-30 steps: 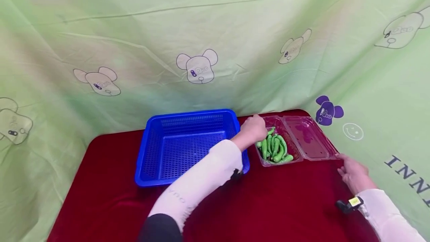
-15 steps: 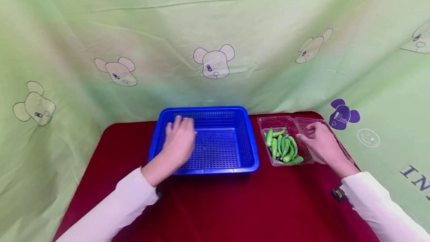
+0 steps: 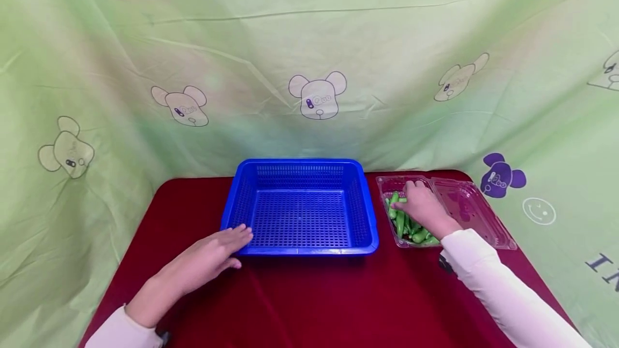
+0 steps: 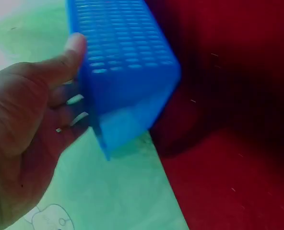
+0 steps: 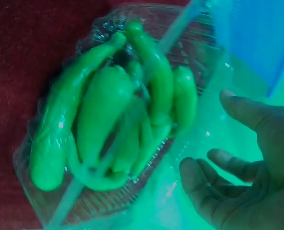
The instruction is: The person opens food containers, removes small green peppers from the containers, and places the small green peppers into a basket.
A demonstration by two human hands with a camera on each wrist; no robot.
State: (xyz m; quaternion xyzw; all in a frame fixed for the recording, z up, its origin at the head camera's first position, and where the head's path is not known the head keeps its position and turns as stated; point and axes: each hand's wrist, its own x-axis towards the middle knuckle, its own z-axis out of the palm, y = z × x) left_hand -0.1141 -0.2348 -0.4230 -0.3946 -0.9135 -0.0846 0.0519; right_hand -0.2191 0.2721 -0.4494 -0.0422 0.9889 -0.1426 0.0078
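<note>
My grips seem empty: straight-fingered left grip [image 3: 208, 255] at the blue plastic basket [image 3: 304, 251], parted right grip [image 3: 424, 208] over long green peppers [image 5: 103, 110].

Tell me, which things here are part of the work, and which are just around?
Likely part of the work:
- green peppers, beneath the right hand
- clear container holding them, lid open
- blue basket, at the left hand

Likely just surroundings:
- red cloth underneath
- green backdrop with cartoon heads
</note>
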